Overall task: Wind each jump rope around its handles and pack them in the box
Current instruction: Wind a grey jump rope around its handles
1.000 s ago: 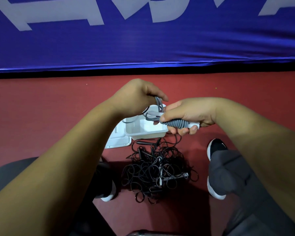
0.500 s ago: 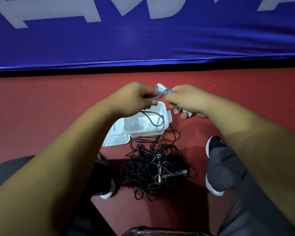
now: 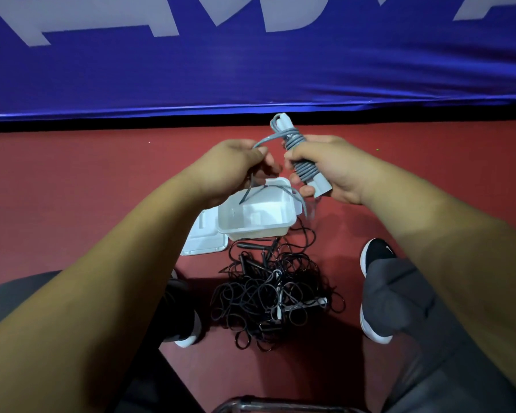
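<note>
Where the right hand grips: fingers curled round the grey jump rope, whose coils are wound about its paired handles, tilted, upper centre of the frame.
Left hand: pinches the rope's loose strand, which trails over the box.
Box: white, open, on the red floor below the hands.
Black ropes: tangled heap below the box.

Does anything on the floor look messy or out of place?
The black jump ropes lie in a tangled heap beside the open white plastic box, and a loose end of the half-wound grey jump rope hangs over its rim.
</note>
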{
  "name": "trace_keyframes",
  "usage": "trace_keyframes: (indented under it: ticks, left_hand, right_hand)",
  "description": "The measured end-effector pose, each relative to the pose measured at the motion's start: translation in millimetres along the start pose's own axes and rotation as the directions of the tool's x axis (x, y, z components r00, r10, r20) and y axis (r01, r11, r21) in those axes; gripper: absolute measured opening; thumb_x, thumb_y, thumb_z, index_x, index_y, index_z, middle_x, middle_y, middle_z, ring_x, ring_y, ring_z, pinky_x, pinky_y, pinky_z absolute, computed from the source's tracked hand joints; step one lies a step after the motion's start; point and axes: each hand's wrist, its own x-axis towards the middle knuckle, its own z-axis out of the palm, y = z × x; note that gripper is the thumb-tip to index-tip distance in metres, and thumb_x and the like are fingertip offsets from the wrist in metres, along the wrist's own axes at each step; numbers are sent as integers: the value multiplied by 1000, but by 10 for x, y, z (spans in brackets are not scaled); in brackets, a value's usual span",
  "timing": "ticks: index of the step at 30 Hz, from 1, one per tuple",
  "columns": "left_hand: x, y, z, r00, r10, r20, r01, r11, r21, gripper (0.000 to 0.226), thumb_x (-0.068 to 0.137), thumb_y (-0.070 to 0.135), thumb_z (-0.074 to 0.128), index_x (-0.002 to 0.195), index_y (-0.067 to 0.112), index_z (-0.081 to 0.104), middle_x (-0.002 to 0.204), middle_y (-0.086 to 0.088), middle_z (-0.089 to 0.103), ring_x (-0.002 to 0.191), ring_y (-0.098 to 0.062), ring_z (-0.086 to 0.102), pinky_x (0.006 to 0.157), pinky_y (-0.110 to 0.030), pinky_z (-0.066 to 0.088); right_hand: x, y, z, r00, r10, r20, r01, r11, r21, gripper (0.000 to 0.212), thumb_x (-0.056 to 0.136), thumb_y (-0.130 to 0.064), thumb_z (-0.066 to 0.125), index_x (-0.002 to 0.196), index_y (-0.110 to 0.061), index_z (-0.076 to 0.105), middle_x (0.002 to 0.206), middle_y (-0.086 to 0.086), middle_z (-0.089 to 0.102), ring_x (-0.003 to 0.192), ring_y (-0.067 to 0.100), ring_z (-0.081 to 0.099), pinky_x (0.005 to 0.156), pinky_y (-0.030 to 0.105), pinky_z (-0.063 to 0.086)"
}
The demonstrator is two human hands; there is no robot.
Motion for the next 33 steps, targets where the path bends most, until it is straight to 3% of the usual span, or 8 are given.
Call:
trace_keyframes:
  ticks: [4, 10, 14, 18, 22, 27, 31, 33]
  left_hand:
    - [-42, 76, 21, 992, 111, 62, -98, 979, -179, 30, 112, 23, 44, 90, 10, 60, 67, -2, 45, 70, -23, 56, 78, -33, 50]
    - [-48, 158, 37, 979, 201, 45, -184, 953, -242, 41, 113, 37, 39, 94, 9, 62, 68, -2, 32, 63, -21, 45, 81, -35, 46]
    - [-77, 94, -71, 958, 268, 102, -285, 925, 251, 29, 112, 29, 49, 104, 14, 74, 79, -13, 54, 74, -18, 57, 67, -20, 49]
    - [-41, 11, -89, 961, 238, 139, -273, 762, 588, 20, 107, 26, 61, 116, 25, 78, 90, 3, 73, 83, -11, 70, 87, -29, 55]
    - [-28, -3, -72, 971, 208, 117, -227, 655, 720, 18, 102, 28, 68, 115, 28, 80, 91, 10, 71, 84, -1, 65, 76, -17, 45]
    - [18, -3, -116, 980, 192, 43, -149, 587, 796, 15, 99, 32, 70, 103, 23, 81, 93, -2, 75, 87, -24, 68, 79, -37, 54]
    - [-53, 59, -66, 972, 228, 47, -180, 607, 774, 9, 97, 24, 72, 92, 29, 78, 82, 6, 72, 75, -9, 64, 70, -19, 47]
    - [-69, 67, -59, 976, 217, 29, -165, 640, 751, 24, 96, 15, 69, 78, 31, 72, 80, 4, 76, 75, -12, 70, 76, -28, 56]
  right_hand:
    - [-5, -56, -21, 999, 25, -46, -21, 995, 96, 8, 94, -13, 60, 101, -14, 64, 79, 6, 59, 60, 19, 52, 48, 25, 27]
    - [-67, -155, -79, 997, 51, 59, -61, 982, 178, 12, 93, -29, 55, 104, -23, 57, 78, 2, 53, 57, 16, 43, 52, 24, 16]
    - [-95, -190, -72, 997, 57, 57, -66, 985, 157, 32, 96, -56, 62, 99, -24, 57, 78, 0, 53, 56, 14, 41, 52, 23, 14]
    - [-88, -122, -48, 998, 68, 13, -69, 993, 99, 39, 97, -59, 63, 107, -22, 58, 82, 5, 57, 56, 16, 47, 50, 22, 21]
    - [-150, -78, 22, 998, 50, 34, -50, 999, 11, 37, 101, -49, 61, 107, -13, 62, 81, 11, 60, 54, 21, 50, 49, 24, 26]
    - [-220, -85, 55, 983, 97, 154, -85, 993, -83, 40, 103, -49, 58, 103, -9, 64, 75, 10, 59, 50, 21, 47, 44, 22, 30]
    - [-263, -93, 55, 959, 134, 249, -105, 986, -126, 42, 104, -49, 56, 104, -8, 63, 75, 12, 59, 49, 21, 46, 41, 21, 32]
    - [-278, -97, 48, 938, 160, 309, -121, 982, -142, 41, 106, -48, 52, 103, -8, 62, 75, 12, 57, 48, 19, 44, 40, 20, 31]
